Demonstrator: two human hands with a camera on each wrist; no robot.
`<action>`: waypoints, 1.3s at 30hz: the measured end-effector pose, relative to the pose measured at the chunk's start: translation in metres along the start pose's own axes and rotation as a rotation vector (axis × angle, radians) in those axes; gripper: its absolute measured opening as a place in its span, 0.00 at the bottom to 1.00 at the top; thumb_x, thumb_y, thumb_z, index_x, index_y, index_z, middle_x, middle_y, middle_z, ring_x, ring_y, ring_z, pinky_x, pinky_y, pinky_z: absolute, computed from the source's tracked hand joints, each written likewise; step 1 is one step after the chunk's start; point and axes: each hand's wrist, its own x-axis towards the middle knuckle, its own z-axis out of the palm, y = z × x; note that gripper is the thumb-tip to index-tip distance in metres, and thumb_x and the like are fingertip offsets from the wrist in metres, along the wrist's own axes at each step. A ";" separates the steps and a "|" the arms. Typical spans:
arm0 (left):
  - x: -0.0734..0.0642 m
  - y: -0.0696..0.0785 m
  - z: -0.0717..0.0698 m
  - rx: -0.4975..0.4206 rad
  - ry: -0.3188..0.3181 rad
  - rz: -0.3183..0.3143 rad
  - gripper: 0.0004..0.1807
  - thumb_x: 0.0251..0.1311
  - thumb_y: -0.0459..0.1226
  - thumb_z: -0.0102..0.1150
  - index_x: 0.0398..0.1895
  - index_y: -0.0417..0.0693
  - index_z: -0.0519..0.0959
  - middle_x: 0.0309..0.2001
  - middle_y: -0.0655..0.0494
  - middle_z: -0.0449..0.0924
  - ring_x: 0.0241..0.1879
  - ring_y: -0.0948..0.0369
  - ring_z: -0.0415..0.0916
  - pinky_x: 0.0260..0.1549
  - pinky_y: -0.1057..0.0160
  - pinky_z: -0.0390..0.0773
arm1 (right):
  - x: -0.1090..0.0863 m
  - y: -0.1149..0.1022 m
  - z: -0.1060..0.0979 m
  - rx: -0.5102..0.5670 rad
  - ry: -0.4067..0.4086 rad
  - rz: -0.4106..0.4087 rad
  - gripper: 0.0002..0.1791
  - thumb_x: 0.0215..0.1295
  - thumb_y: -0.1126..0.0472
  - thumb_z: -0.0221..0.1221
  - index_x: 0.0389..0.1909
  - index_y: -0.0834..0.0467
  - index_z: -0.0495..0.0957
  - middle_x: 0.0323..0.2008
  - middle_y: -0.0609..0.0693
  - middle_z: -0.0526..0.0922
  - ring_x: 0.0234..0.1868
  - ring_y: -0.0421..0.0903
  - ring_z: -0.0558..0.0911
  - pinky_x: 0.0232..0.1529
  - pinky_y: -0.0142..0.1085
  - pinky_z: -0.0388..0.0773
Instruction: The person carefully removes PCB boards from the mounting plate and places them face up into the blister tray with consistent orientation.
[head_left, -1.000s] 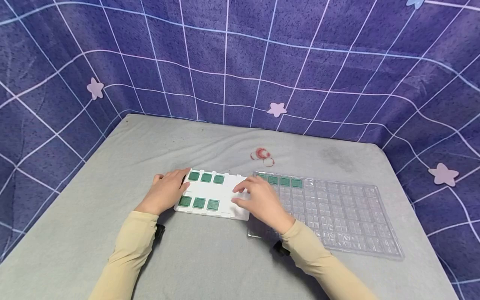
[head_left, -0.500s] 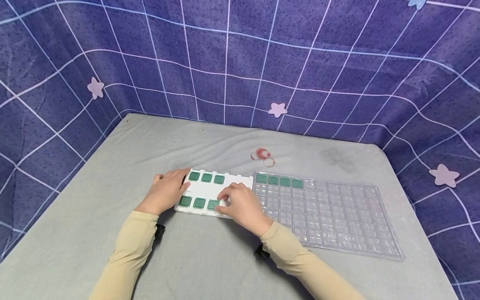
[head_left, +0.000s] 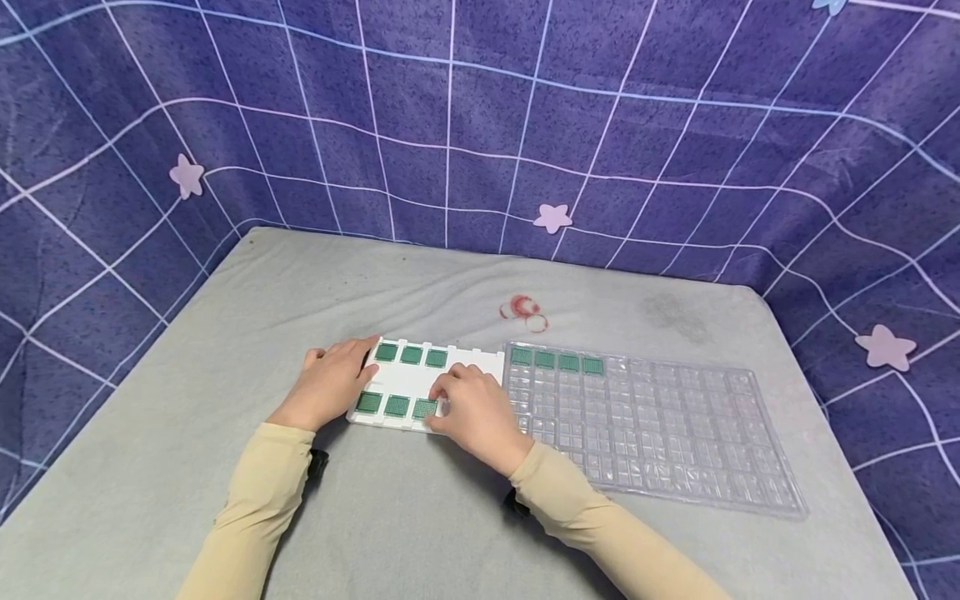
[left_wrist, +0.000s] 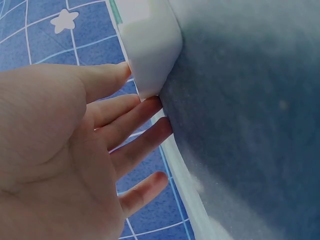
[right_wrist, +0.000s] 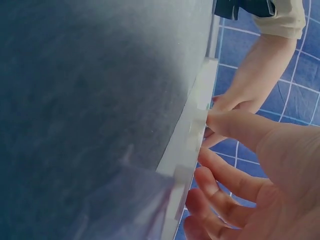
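A white tray point(head_left: 401, 383) lies on the cloth with small green circuit boards set along its far and near edges. My left hand point(head_left: 326, 383) grips the tray's left end; in the left wrist view the thumb point(left_wrist: 117, 72) lies at its upper edge and the fingers point(left_wrist: 150, 107) touch its end. Over the right part of the tray, my right hand point(head_left: 480, 412) holds thumb and index finger at the rightmost near green circuit board point(head_left: 424, 408), pinching it at its edges. In the right wrist view these fingertips meet the tray's top; the board is hidden there.
A clear plastic tray point(head_left: 660, 433) with many pockets lies at the right, close to the white tray. Several green circuit boards point(head_left: 568, 362) sit in its far-left pockets. Grey cloth point(head_left: 337, 517) covers the table; a purple curtain point(head_left: 480, 117) stands behind.
My right hand has moved left and toward the near edge, from the tray's right end to the rightmost near green circuit board. The left hand stays at the tray's left end.
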 end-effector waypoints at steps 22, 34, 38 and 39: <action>0.001 -0.001 0.002 0.003 0.002 0.002 0.29 0.76 0.40 0.51 0.76 0.39 0.65 0.69 0.39 0.73 0.68 0.41 0.70 0.59 0.39 0.62 | 0.002 0.000 0.002 -0.053 0.029 -0.020 0.16 0.52 0.46 0.75 0.38 0.49 0.88 0.35 0.43 0.83 0.38 0.44 0.81 0.45 0.39 0.76; 0.000 0.001 0.000 0.003 -0.005 -0.001 0.29 0.76 0.40 0.51 0.75 0.39 0.65 0.69 0.39 0.73 0.68 0.41 0.71 0.58 0.39 0.62 | 0.001 0.000 0.002 -0.030 0.025 -0.014 0.15 0.53 0.46 0.74 0.38 0.49 0.88 0.36 0.43 0.83 0.39 0.43 0.81 0.47 0.38 0.76; 0.000 0.001 0.000 -0.001 -0.005 -0.003 0.29 0.76 0.40 0.51 0.75 0.39 0.65 0.69 0.39 0.73 0.68 0.41 0.71 0.58 0.39 0.62 | 0.001 0.000 0.003 -0.029 0.040 -0.018 0.15 0.53 0.46 0.74 0.37 0.48 0.88 0.35 0.43 0.83 0.39 0.42 0.81 0.47 0.37 0.75; 0.000 0.001 0.000 -0.001 -0.004 -0.003 0.28 0.76 0.40 0.51 0.75 0.39 0.65 0.69 0.39 0.73 0.68 0.41 0.71 0.58 0.39 0.62 | 0.001 0.000 0.003 -0.029 0.044 -0.020 0.14 0.53 0.46 0.74 0.37 0.49 0.88 0.35 0.43 0.83 0.39 0.42 0.81 0.46 0.37 0.75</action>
